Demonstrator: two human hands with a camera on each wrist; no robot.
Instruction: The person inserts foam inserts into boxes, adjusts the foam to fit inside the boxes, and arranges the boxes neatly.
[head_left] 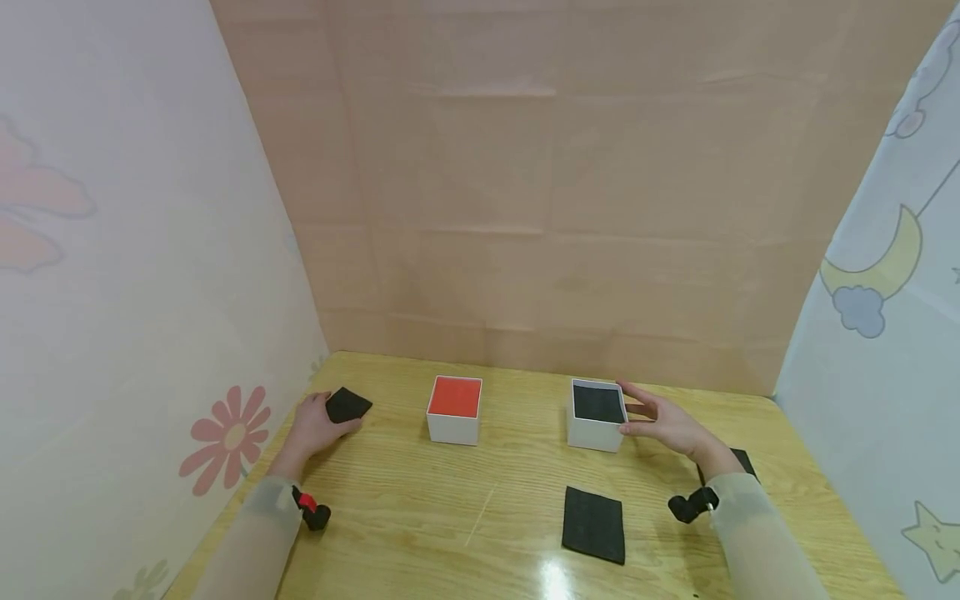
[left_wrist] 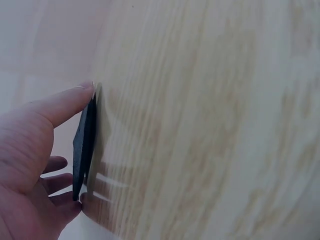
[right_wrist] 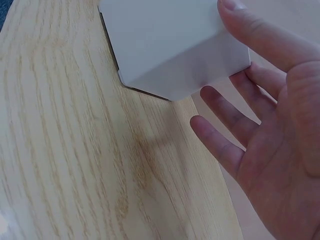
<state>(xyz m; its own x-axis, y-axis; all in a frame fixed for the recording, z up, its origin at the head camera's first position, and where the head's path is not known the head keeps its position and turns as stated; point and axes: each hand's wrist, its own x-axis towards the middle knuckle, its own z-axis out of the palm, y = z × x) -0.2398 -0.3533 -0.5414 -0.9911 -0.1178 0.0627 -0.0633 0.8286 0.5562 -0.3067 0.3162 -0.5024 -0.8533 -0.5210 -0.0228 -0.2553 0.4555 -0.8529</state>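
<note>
At the left of the table in the head view, my left hand holds a thin black square by its edges. In the left wrist view the thumb is at one end of this black square and the fingers at the other, close over the wood. My right hand grips the right side of a white box, which has a black square in its top. The right wrist view shows the thumb against one face of the white box, with other fingers spread beside and behind it.
A second white box with a red top stands between the hands. One black square lies flat nearer the front, and another dark piece is partly hidden by my right wrist. A brown backdrop borders the table.
</note>
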